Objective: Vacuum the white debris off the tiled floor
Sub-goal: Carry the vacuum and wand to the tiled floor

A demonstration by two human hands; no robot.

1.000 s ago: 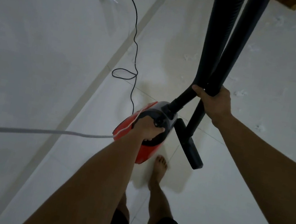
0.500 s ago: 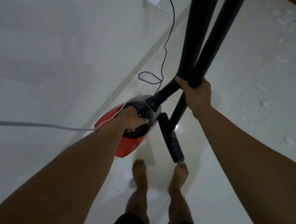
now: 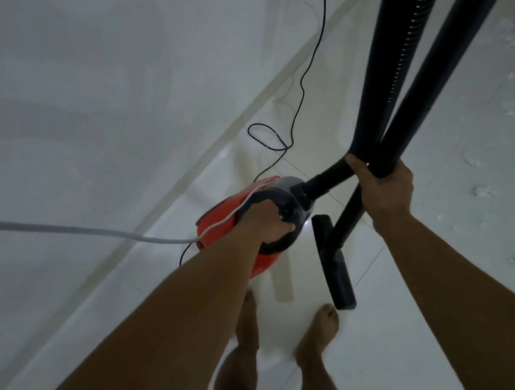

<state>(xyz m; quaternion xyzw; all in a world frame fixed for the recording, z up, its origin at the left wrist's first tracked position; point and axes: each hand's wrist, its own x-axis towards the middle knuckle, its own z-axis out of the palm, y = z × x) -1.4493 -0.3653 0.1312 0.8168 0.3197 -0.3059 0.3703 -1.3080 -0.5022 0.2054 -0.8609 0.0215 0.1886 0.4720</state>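
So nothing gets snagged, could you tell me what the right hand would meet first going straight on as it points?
Likely the wall beyond the looped black cord; the right hand grips hose and wand above the floor, so depth is unclear.

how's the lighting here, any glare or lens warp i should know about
Head view: dim, flat greyish light; soft glare patches on the glossy tiled floor beside the floor nozzle and between the feet; white debris at right is faint; wide-angle stretch makes the forearms and hose loom large toward the edges; the white cable goes soft near the left edge.
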